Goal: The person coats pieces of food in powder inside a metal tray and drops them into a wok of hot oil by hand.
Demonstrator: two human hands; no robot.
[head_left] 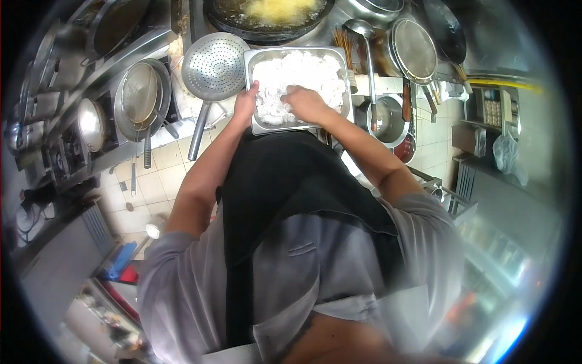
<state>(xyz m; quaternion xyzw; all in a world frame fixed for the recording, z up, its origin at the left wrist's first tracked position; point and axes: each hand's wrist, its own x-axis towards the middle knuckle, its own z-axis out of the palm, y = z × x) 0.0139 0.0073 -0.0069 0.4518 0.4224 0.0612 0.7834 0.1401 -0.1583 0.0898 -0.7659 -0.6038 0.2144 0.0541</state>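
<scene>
A rectangular metal tray [350,115] stands in front of my body, filled with white, powdery pieces [303,70]. My left hand [246,102] grips the tray's left wall, with the thumb over the rim. Inside the tray my right hand [304,104] has its fingers bent down at the white pieces, closed together; whether a piece is between them is too small to tell. Beyond the tray sits a large dark wok [233,27] with bubbling oil and a yellow mass [284,10] frying in it.
A perforated metal skimmer [216,67] lies just left of the tray, its handle pointing toward me. On the right are a ladle [367,73], round strainers [414,51] and a metal pot [394,118]. More strainers [139,94] rest on pans at the left.
</scene>
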